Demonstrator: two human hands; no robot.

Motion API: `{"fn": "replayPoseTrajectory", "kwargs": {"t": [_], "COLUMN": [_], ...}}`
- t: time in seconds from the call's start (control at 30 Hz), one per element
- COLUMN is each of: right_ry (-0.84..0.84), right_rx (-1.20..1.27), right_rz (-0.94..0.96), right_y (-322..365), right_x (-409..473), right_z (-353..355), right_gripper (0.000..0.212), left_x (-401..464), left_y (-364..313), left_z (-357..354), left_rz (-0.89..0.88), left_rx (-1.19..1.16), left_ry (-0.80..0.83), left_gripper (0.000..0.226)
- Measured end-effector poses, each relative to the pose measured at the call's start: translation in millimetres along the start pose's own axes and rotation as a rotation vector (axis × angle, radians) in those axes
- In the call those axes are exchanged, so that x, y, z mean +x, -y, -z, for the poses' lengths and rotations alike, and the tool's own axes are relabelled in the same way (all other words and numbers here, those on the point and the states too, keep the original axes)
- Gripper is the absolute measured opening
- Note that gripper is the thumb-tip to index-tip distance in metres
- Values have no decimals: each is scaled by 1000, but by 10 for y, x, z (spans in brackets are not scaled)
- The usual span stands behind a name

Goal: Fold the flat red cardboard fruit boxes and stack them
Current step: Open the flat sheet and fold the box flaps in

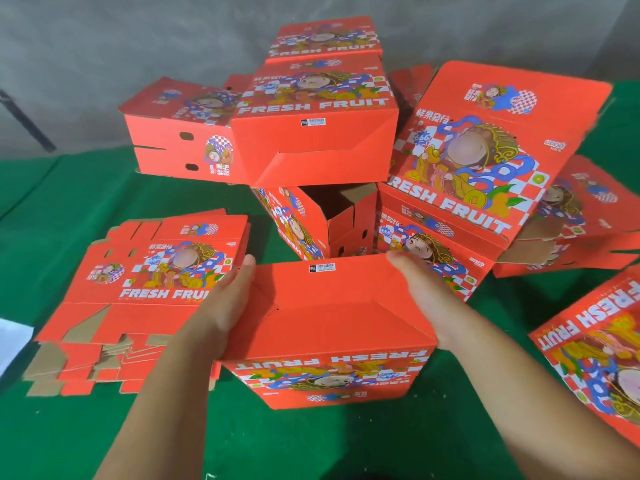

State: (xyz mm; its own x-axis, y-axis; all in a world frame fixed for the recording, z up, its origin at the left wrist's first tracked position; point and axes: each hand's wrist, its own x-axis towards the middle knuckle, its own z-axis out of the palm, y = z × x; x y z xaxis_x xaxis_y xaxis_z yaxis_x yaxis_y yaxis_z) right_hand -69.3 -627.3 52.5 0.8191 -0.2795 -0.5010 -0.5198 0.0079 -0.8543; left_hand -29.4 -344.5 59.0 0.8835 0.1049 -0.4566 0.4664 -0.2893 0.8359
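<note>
A person holds a folded red box (325,327) between both hands at the near middle of the green counter (86,188), its plain red bottom panel facing up and its printed side toward the camera, with the "FRESH FRUIT" lettering reading upside down. The left hand (227,299) lies flat against the box's left end, fingers straight and pointing away, so its grip is spread and pressing rather than curled. The right hand (420,292) presses the right end the same way, thumb lying along the far top edge and fingers mostly hidden behind the cardboard, as far as can be seen straight. Just left of the held box lies a pile of flat boxes (145,292), unfolded, with brown cardboard edges showing along its near side. Beyond the held box an open box (322,220) rests on its side, its brown inside facing the camera. Above it sits a stack of folded boxes (311,126), and another folded box (180,133) lies beside that stack on the left. To the right a large box (485,161) leans tilted, its printed face up, with more red boxes (581,216) jumbled behind it. At the near right edge another box (602,358) shows partly, cut off by the frame. A grey wall (138,39) stands behind the counter
</note>
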Motion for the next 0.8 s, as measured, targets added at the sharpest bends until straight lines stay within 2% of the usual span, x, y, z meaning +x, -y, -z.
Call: {"fn": "replayPoseTrajectory", "kwargs": {"t": [0.07,0.13,0.2,0.27,0.33,0.4,0.5,0.53,0.57,0.6,0.63,0.67,0.7,0.73,0.8], "right_ry": [0,-1,-9,-4,41,151,230,248,300,356,384,396,397,398,374], "right_rx": [133,175,143,145,306,331,159,193,272,331,356,351,342,342,358], "right_rz": [-74,-2,-2,-22,-83,-92,-97,-107,-79,-31,30,82,134,188,266], "right_y": [41,49,70,30,1,-11,10,19,-26,-64,-111,-129,-105,-93,-49], "right_x": [51,96,62,17,-129,-275,-390,-415,-470,-527,-537,-577,-585,-620,-673], "right_z": [72,152,169,224,251,257,250,249,291,324,350,366,363,355,372], "right_gripper": [36,18,28,27,29,29,36,40,46,54,65,74,79,81,81], "left_x": [-115,-232,-362,-447,-482,-518,-517,-514,-497,-512,-582,-678,-716,-767,-766], "left_y": [-102,-102,-44,118,218,240,279,273,283,271,250,221,237,247,129], "left_z": [-33,-28,16,61,64,60,116,141,172,192,192,174,174,161,94], "left_rz": [69,72,67,-19,-94,-180,-365,-376,-329,-209,-45,78,125,100,80], "left_rx": [-134,-240,-222,-238,-383,-535,-689,-728,-750,-720,-644,-569,-539,-539,-483], "left_ry": [-7,-50,-129,-127,-46,32,18,2,-21,-51,-15,95,193,230,190], "left_gripper": [62,61,70,51,31,38,49,54,54,45,32,25,29,32,25]}}
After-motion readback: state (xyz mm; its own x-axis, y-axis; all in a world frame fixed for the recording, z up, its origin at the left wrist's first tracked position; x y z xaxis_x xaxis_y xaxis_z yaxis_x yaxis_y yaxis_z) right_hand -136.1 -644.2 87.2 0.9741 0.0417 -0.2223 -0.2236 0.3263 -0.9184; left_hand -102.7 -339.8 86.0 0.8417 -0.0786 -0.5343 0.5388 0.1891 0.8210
